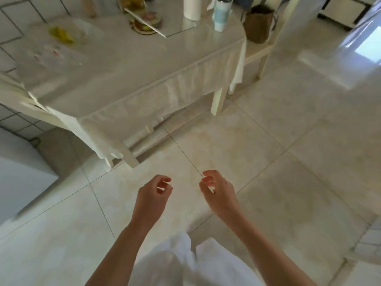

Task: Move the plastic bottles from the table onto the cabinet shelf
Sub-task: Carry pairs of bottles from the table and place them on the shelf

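Both my hands hang over the tiled floor, away from the table point(132, 65). My left hand point(153, 195) and my right hand point(216, 190) have loosely curled fingers and hold nothing. On the far end of the table stands a pale blue tumbler with a clear lid point(221, 13), next to a white paper roll point(192, 8). No plastic bottle can be made out for sure; the picture is blurred. No cabinet shelf shows.
The table wears a white cloth that hangs over its near edge. A clear plastic bag with something yellow point(61, 35) and a round plate stack point(145, 22) lie on it. A brown bag point(258, 23) stands behind the table. A white unit point(18, 178) is at left.
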Tool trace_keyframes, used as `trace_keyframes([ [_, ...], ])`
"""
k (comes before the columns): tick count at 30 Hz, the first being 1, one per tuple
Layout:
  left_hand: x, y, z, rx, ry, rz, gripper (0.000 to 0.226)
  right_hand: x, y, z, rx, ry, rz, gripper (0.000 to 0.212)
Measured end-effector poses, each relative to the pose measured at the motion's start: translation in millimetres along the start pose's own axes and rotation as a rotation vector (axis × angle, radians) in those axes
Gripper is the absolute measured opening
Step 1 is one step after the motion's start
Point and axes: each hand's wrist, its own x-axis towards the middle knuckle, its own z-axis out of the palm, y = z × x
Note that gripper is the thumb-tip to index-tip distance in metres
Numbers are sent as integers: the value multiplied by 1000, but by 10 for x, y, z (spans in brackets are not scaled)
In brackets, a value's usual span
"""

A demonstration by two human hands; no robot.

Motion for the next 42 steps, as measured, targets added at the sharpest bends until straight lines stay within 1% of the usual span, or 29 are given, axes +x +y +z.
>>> trace_keyframes([
  [5,347,-169,-298,-63,83,-105,15,490,-336,273,-32,-108,-33,28],
  [10,760,-179,-403,-161,111,-221,13,1056,-573,419,-88,-182,-59,29],
  [15,1440,12,-546,-214,139,-266,13,1824,-911,457,-117,-254,-119,31],
  [21,2332,287,-866,-257,253,-297,13,2787,-1437,448,-138,-324,-232,32],
  [26,2839,349,-1080,-255,308,-346,13,3449,-1819,620,-152,-376,-278,30],
  [31,3144,172,-1239,-276,293,-455,17,3873,-2056,937,-172,-438,-286,30],
  [34,3399,10,-1426,-311,286,-496,19,4145,-2247,1184,-173,-437,-282,29],
  [42,4400,-448,-2399,-350,314,-520,18,4910,-3029,1974,-192,-473,-280,30],
])
